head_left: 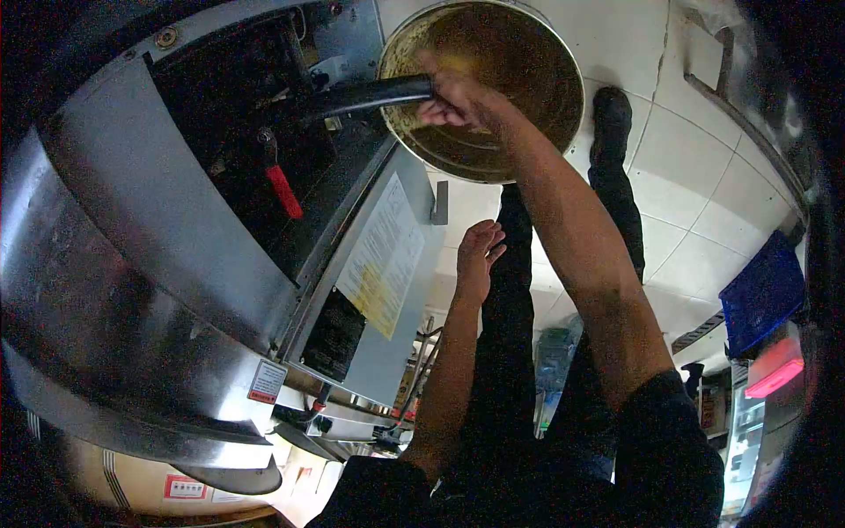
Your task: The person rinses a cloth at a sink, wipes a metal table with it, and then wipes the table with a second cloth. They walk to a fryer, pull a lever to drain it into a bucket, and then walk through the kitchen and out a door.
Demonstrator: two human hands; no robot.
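Note:
A large round metal pot (546, 97) with a brownish, stained inside stands on the tiled floor at the top centre. My right hand (462, 97) is over its opening at the end of a black pipe (370, 95), fingers curled and partly blurred; what it holds is not clear. The pipe comes out of the dark open compartment of a steel machine. My left hand (481, 251) hangs below the pot with its fingers loosely bent and apart, nothing in it. Inside the compartment a red-handled lever (283, 191) points downward.
The machine's open door (400, 264) carries a printed label and a black plate. At the right are a curved metal handle (744, 128), a blue basket (764, 293) and a pink-red object (775, 365). My legs and dark shoe (612, 119) are below and beside the pot.

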